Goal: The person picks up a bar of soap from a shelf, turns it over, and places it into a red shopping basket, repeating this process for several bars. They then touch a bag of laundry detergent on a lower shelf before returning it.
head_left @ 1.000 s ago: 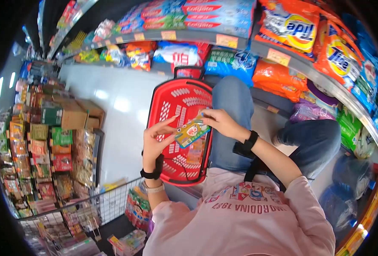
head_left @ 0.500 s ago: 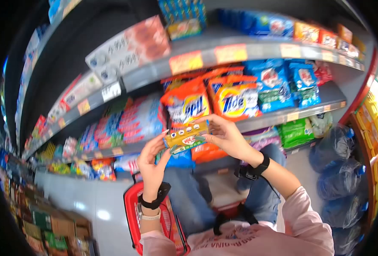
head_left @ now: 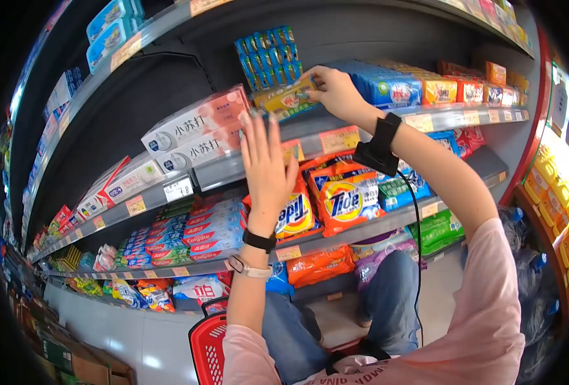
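My right hand [head_left: 339,96] reaches to the upper shelf, its thumb and fingers gripping the right end of a gold box with green trim [head_left: 283,99]. The box sits at the shelf front, just before a tall stack of small blue-green packs [head_left: 266,54]. My left hand [head_left: 268,163] is open, fingers stretched upward in front of the shelf edge. Its fingertips overlap the right end of the pink-and-white boxes [head_left: 194,125], close below the gold box. To the right of my right hand stand blue packs [head_left: 387,86].
Orange Tide bags [head_left: 343,199] and Colgate boxes [head_left: 214,234] fill the shelf below. A red basket [head_left: 209,343] stands on the floor by my legs. Large water bottles [head_left: 535,276] stand at the right. A black cable [head_left: 418,237] hangs from my right wrist strap.
The gold box has gone from between both hands, low in front of the bags, up to the upper shelf in my right hand. My left hand has let go and opened.
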A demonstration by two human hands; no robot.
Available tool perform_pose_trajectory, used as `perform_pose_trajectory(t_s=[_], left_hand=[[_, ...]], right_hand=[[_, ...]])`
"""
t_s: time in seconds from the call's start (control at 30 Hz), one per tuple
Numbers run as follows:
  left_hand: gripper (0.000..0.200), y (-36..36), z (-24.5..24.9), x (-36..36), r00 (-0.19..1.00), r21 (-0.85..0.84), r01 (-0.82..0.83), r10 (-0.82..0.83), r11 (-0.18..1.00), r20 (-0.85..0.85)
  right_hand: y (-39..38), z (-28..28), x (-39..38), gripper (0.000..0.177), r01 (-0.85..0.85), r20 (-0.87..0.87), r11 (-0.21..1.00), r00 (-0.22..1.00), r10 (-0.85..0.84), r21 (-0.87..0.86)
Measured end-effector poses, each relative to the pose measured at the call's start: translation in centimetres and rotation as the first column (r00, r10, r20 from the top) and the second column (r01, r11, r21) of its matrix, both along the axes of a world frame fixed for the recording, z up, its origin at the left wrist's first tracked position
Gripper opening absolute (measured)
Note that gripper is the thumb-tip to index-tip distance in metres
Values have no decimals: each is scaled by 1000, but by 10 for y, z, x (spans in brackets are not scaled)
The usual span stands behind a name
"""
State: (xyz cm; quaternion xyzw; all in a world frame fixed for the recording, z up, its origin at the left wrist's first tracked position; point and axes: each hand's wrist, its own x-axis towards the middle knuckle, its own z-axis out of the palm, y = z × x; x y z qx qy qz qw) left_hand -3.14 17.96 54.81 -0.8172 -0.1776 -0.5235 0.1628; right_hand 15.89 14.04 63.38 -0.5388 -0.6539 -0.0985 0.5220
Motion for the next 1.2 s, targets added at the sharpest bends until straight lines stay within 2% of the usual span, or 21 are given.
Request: perform_pose_trajectory(t_s=[0.07,0.1,0.2,0.27,0.33,0.43,0.53,0.57,0.67,0.7,0.73,0.8,0.83,0.93,0.97,1.0,1.03,1.07,1.1,1.13,1.2], left_hand=[[58,4,-2,-2,995,39,-41,44,998,-88],[58,3,-1,-3,997,38,-26,29,999,-73],[57,1,-2,-4,997,15,-13,14,1000,-72],[56,1,-2,-4,997,1,-20,20,1000,-72],[56,2,-3,-4,997,3,-16,16,1000,-73],[56,4,-6,-3,998,-7,-14,13,1000,-69],[56,6,-7,-2,999,-2,-6,6,1000,-49],[56,6,-7,-2,999,0,-9,9,1000,-42],[56,7,-10,0,1000,3,1,-1,1000,-20],[56,9,-9,-1,1000,16,9,-9,1000,-11],[56,9,-10,-1,1000,10,12,-12,1000,-11],[56,9,-9,0,1000,6,10,-10,1000,-8],[56,9,-9,0,1000,1,14,-14,1000,-10],[57,8,-7,-3,1000,1,17,-17,1000,-22],[60,7,-5,-4,991,-39,130,-129,991,15],[62,4,-6,-9,972,-83,232,-228,969,64],[68,-3,-4,-19,932,-90,344,-329,935,149],[70,-15,-7,-35,881,-117,439,-402,891,249],[68,-22,-15,-59,887,-101,407,-366,908,283],[66,-28,-26,-86,893,-95,367,-322,926,314],[53,-45,-60,-140,796,-69,323,-231,944,559]], right_hand=[[29,5,10,32,115,143,992,984,-106,-58],[41,10,14,32,109,150,993,983,-102,-39],[59,16,21,35,195,247,973,956,-160,-125],[63,24,20,28,290,381,914,909,-169,-285],[65,30,12,25,315,353,907,912,-208,-280],[69,45,-4,27,487,460,784,837,-295,-384],[87,47,-3,27,514,534,751,806,-257,-414],[88,47,-6,27,475,481,775,839,-256,-416],[94,52,-12,27,462,481,771,845,-233,-438],[96,50,-14,28,521,540,782,790,-291,-341],[97,50,-14,28,524,542,779,789,-290,-345],[93,50,-15,41,534,572,745,780,-252,-400],[88,50,-15,41,537,572,741,780,-253,-405],[65,55,-18,30,504,639,831,724,-258,-236],[51,56,-22,28,476,670,872,685,-286,-115],[35,58,-30,27,422,631,901,727,-271,-98],[18,52,-37,26,345,578,937,754,-313,57],[7,44,-38,28,167,582,951,759,-292,259],[-16,36,-51,26,-1,567,962,808,-161,275],[-47,21,-76,20,-86,409,985,912,18,149],[-102,-18,-122,15,-107,172,983,976,132,-151]])
